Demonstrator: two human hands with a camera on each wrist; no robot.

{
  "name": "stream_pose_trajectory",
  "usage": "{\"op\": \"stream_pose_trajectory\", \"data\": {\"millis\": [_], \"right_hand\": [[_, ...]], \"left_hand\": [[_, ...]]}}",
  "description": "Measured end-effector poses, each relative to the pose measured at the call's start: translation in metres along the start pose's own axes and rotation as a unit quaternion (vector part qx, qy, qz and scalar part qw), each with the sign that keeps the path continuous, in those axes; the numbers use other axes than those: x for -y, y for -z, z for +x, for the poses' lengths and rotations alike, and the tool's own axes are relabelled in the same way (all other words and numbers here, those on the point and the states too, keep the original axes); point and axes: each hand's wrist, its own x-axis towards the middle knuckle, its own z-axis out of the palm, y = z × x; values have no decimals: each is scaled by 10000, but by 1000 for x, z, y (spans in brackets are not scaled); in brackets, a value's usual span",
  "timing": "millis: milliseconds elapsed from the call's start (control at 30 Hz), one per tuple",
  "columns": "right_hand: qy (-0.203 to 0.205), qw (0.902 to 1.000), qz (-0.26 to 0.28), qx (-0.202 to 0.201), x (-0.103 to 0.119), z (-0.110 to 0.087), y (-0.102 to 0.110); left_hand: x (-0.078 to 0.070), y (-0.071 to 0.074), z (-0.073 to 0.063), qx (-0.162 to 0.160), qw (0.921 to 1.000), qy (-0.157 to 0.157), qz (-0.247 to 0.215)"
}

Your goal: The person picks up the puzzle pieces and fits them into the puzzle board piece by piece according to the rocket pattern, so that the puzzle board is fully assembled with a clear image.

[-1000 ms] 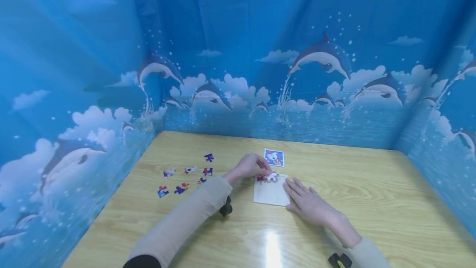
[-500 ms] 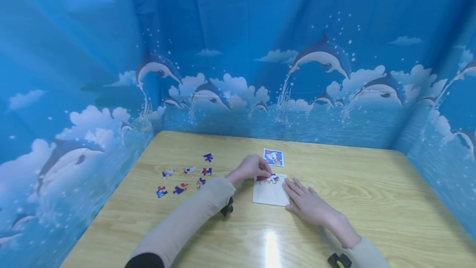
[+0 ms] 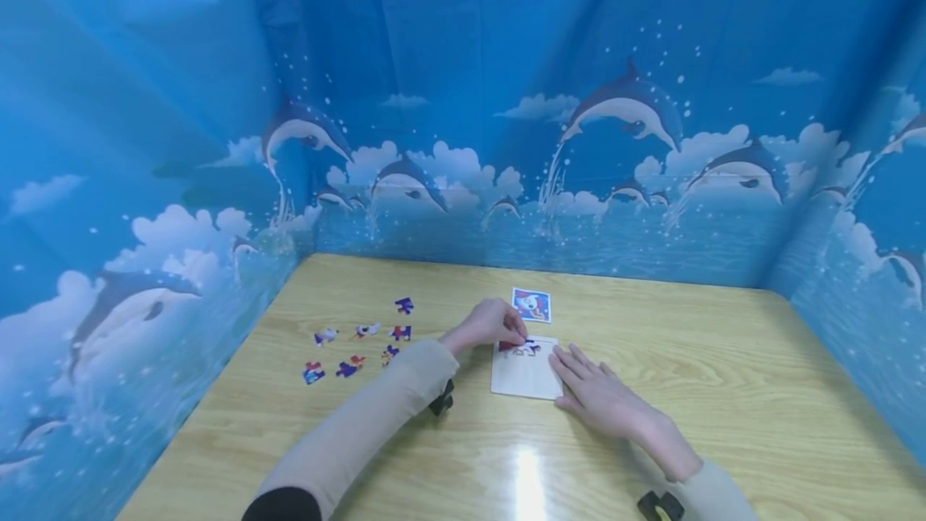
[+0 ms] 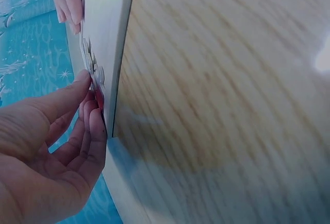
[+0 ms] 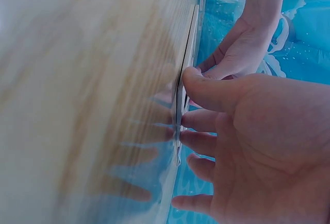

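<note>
A pale square puzzle tray lies on the table. My left hand is at its top left, with thumb and fingertips pinching a white jigsaw piece near the tray's upper edge. Beside it is a red jigsaw piece, partly covered by the fingers in the left wrist view. Whether the white piece sits fully down in the tray I cannot tell. My right hand rests with straight, slightly spread fingers against the tray's right edge, the thumb lower down along it.
Several loose jigsaw pieces lie spread over the table's left side. A small picture card showing a white figure on blue is just behind the tray. The wooden table ends at a blue dolphin curtain.
The white piece, held tilted a second ago, has turned and come down flatter near the tray's top edge. My left hand has shifted only slightly; my right hand has stayed put.
</note>
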Motion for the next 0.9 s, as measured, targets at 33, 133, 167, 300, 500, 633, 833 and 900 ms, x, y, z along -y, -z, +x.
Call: {"op": "stream_pose_trajectory", "data": {"millis": [33, 133, 167, 300, 500, 633, 833, 900], "right_hand": [[1, 10000, -16, -5, 0, 0, 0], [5, 10000, -46, -8, 0, 0, 0], [10, 10000, -54, -8, 0, 0, 0], [21, 10000, -49, -19, 1, 0, 1], [20, 10000, -20, -17, 1, 0, 1], [16, 10000, 0, -16, 1, 0, 1], [46, 10000, 2, -33, 1, 0, 1], [51, 10000, -4, -31, 1, 0, 1]], "left_hand": [[0, 0, 0, -6, 10000, -5, 4], [0, 0, 0, -12, 10000, -27, 2], [1, 0, 0, -7, 10000, -34, -8], [1, 0, -1, 5, 9999, -90, -49], [0, -1, 0, -43, 9999, -117, 40], [-1, -2, 0, -86, 9998, -66, 162], [-1, -1, 0, -23, 9999, -52, 138], [-1, 0, 0, -10, 9999, -45, 153]]}}
